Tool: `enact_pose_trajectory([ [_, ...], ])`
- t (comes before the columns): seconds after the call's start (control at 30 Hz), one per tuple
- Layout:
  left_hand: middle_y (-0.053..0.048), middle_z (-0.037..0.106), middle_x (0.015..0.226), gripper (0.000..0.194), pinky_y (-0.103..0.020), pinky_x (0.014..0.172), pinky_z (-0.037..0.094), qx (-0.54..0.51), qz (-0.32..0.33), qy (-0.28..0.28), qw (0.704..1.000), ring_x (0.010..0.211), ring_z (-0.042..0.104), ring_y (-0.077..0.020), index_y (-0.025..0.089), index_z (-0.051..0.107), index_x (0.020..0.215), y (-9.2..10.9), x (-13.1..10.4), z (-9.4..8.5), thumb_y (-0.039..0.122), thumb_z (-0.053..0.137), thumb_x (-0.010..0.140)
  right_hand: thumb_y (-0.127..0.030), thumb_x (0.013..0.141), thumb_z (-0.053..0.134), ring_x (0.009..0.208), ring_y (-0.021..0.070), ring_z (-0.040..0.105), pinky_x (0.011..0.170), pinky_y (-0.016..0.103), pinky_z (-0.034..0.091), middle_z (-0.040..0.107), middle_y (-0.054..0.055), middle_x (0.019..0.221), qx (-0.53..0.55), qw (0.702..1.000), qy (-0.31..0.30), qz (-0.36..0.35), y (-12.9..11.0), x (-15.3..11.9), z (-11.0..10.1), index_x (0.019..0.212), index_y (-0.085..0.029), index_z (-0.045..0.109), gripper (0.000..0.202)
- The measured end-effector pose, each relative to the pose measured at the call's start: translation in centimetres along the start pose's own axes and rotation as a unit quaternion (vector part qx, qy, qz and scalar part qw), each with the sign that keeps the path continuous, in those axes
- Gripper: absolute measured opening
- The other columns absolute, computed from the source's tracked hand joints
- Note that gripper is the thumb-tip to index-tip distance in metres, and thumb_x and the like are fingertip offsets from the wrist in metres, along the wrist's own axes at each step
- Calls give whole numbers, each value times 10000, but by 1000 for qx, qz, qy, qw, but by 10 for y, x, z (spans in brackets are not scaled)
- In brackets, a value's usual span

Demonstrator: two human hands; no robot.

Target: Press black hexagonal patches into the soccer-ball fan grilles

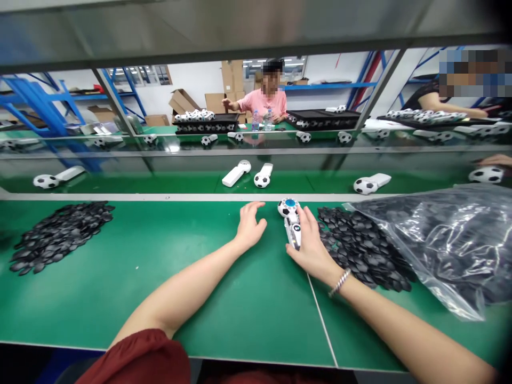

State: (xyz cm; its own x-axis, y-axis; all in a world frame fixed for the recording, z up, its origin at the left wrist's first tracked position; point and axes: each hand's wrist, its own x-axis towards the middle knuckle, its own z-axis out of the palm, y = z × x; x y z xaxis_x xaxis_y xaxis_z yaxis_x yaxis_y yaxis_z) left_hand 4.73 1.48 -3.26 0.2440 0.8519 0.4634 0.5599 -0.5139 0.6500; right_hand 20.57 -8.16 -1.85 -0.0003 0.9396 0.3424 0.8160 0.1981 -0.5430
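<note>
My right hand [310, 242] is wrapped round the handle of a white device [288, 208] with a football-patterned head and a blue disc on it. The device lies at the green bench's far side, head pointing away from me. To its left, my left hand [250, 226] hovers over the bench with thumb and fingers apart and nothing between them. Right beside my right hand spreads a pile of small black pieces [366, 248].
Another black pile [60, 234] lies at the left. A clear plastic bag [452, 245] of dark pieces covers the right side. Beyond the bench edge, a green belt [192, 173] carries football-headed devices. A person [266, 98] in pink sits opposite; another person's arm is at upper right.
</note>
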Motion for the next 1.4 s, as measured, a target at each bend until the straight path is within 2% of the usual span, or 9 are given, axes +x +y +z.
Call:
enact_pose_trajectory([
  [0.13, -100, 471, 1255, 498, -391, 1036, 318, 75, -63, 47, 994, 1200, 386, -251, 168, 454, 1199, -26, 44, -13, 203, 570, 716, -293, 801, 507, 1366, 270, 157, 1095, 469, 235, 187, 154, 1464, -14, 999, 19, -42, 15, 19, 1, 1436, -181, 30, 803],
  [0.27, -144, 449, 1278, 599, -422, 1014, 326, 152, -137, 55, 977, 1220, 359, -311, 137, 415, 1242, -48, 96, -16, 299, 625, 704, -466, 835, 476, 1316, 281, 277, 1068, 468, 284, 322, 145, 1420, -91, 993, 37, -58, 39, 18, -39, 1398, -177, 238, 676],
  [0.47, -175, 372, 1370, 766, -481, 1038, 259, 221, -193, 22, 956, 1282, 284, -350, 147, 333, 1312, -65, 147, 4, 365, 683, 666, -355, 843, 471, 1042, 299, 526, 878, 435, 446, 593, 153, 1078, -204, 976, 75, 35, 84, 11, -83, 1169, -108, 513, 411],
  [0.63, -198, 541, 1180, 477, -498, 940, 354, 236, -206, -27, 949, 1158, 447, -358, 127, 485, 1145, -71, 156, 14, 346, 601, 737, -335, 848, 440, 890, 241, 557, 794, 389, 453, 621, 62, 873, -106, 990, 75, 61, 81, 14, -83, 783, -204, 603, 219],
  [0.73, -170, 566, 1147, 371, -410, 874, 420, 219, -180, -53, 957, 1081, 518, -309, 134, 519, 1082, -67, 142, 3, 332, 546, 769, -396, 823, 482, 802, 197, 574, 743, 348, 472, 630, 61, 848, 144, 979, 49, 138, 75, 14, -91, 833, -193, 608, 239],
  [0.83, -132, 593, 1096, 364, -339, 828, 447, 188, -155, -88, 966, 992, 566, -260, 128, 532, 1066, -59, 112, -25, 346, 522, 775, -419, 824, 491, 770, 160, 580, 688, 313, 494, 636, 73, 944, 398, 895, 5, 199, 70, 10, -100, 1007, -193, 604, 312],
  [1.0, -84, 603, 1053, 521, -318, 745, 473, 143, -142, -142, 969, 890, 587, -232, 137, 472, 1184, -39, 36, -89, 473, 454, 786, -327, 826, 508, 781, 123, 582, 688, 283, 500, 631, 70, 1025, 520, 824, -56, 216, 60, 5, -106, 1084, -202, 605, 302],
  [1.23, -65, 543, 1149, 567, -358, 878, 428, 101, -190, -199, 956, 1021, 527, -248, 202, 398, 1232, -13, -76, -145, 554, 448, 791, -349, 807, 539, 949, 208, 579, 867, 374, 456, 653, 72, 1034, 116, 984, -69, 114, 60, -2, -94, 990, -191, 656, 269],
  [1.4, -92, 520, 1181, 546, -409, 949, 386, 132, -182, -260, 939, 1094, 482, -269, 200, 419, 1226, -3, -106, -154, 523, 483, 791, -303, 797, 565, 1012, 280, 541, 842, 407, 459, 640, 91, 1032, -190, 975, -99, 57, 66, -8, -79, 1019, -193, 660, 265],
])
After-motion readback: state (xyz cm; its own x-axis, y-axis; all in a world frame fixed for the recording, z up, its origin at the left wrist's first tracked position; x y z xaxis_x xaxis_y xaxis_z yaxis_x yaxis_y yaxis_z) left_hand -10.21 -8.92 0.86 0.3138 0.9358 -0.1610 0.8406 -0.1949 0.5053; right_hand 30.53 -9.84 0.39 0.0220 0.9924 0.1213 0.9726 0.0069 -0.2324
